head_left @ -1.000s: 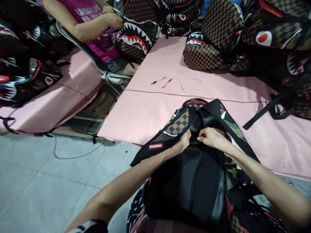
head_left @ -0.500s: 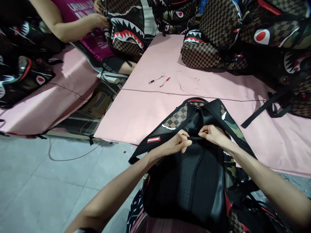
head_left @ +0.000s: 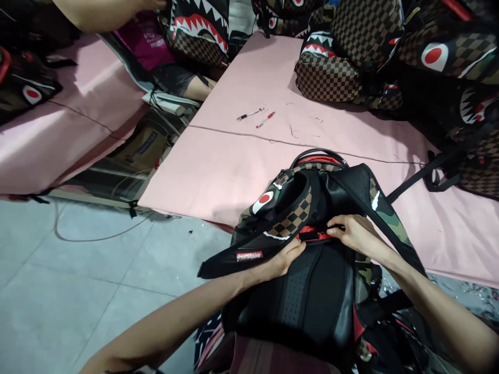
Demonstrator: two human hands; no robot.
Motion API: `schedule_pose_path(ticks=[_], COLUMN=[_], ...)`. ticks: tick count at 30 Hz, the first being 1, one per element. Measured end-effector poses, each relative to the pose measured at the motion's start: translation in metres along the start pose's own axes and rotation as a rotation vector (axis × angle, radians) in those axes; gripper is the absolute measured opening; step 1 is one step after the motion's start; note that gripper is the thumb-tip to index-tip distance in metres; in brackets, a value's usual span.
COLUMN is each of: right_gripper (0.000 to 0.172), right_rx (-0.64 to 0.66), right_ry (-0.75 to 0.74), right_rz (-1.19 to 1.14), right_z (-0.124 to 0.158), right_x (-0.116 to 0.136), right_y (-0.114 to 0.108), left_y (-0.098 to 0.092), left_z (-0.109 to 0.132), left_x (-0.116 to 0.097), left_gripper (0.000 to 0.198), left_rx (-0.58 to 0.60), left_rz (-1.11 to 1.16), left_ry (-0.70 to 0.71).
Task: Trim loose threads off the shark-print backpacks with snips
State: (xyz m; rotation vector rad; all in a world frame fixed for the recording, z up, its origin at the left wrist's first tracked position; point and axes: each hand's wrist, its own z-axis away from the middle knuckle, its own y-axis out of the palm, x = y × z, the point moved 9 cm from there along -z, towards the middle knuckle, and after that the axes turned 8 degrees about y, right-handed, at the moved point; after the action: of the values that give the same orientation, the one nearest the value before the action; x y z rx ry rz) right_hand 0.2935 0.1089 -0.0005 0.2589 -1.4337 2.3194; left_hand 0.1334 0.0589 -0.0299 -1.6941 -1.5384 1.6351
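A black backpack leans against the table edge in front of me, its padded back panel facing up. Near the top of that panel a pocket gapes, showing red lining and a small black patch. My right hand pinches the pocket's edge on the right. On the left side, my left hand grips the same edge, its fingertips partly hidden at the opening. A checkered shoulder strap with a red label arches over beside my left hand. The other shoulder strap lies beyond my right wrist.
Two pens and loose threads lie on the pink table. Several shark-face backpacks are piled at the back right. Across the table's left side, another person's arm is beside a backpack. Grey floor tiles show at left.
The pocket edge, held closed between my hands before, is now spread and shows red lining. My left hand has lowered and flattened. The left strap has arched up, baring an eye print.
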Motion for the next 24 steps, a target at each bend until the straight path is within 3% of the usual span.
schedule_pose_path(ticks=[5,14,19,22,24], right_gripper=[0.021,0.02,0.019,0.019,0.02], right_rx=[0.06,0.096,0.06,0.065,-0.012], right_ry=[0.015,0.042,-0.012,0.0,0.041], right_rz=[0.087,0.031,0.056,-0.116,-0.312], right_z=[-0.001,-0.015,-0.015,-0.016,-0.018], right_x=[0.007,0.007,0.014,0.014,0.005], right_y=[0.014,0.021,0.021,0.018,0.006], left_y=[0.011,-0.022,-0.026,-0.027,-0.029], left_z=[0.008,-0.005,-0.009,-0.009,-0.01], left_x=[-0.001,-0.01,-0.008,-0.006,-0.005], left_gripper=[0.043,0.035,0.032,0.033,0.033], left_rx=[-0.037,-0.075,-0.079,-0.086,-0.091], left_rz=[-0.034,-0.147,-0.146,-0.113,-0.094], left_ry=[0.019,0.074,0.064,0.033,0.007])
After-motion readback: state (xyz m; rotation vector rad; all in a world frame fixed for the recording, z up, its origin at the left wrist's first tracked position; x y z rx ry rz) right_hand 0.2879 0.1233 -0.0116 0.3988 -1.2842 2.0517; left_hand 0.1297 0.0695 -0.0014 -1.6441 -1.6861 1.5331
